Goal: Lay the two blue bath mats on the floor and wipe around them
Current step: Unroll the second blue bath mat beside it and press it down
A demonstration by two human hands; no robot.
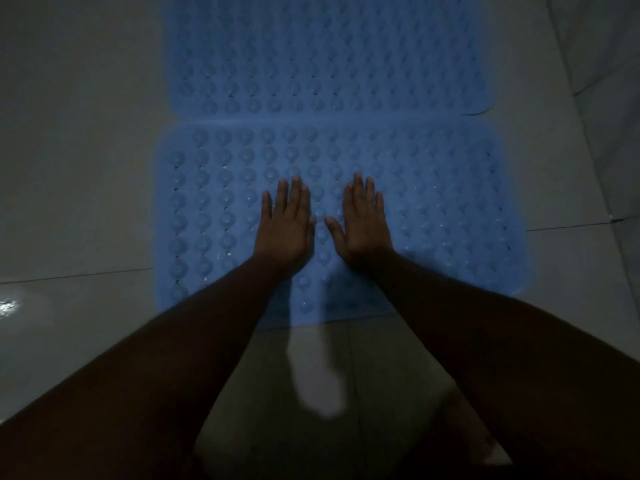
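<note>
2 blue mats flat on pale tiled floor [76, 168], round bumps across both surfaces. Below centre of view, near mat [433, 202]; directly beyond it, far mat [329, 53], long edges touching. Palm-down on middle of near mat, left hand [285, 226] and right hand [365, 226], side by side, thumbs close together. Both hands released: fingers straight, flat against mat, grasping nothing. Tile joints visible left and right of near mat. Lighting dim.
</note>
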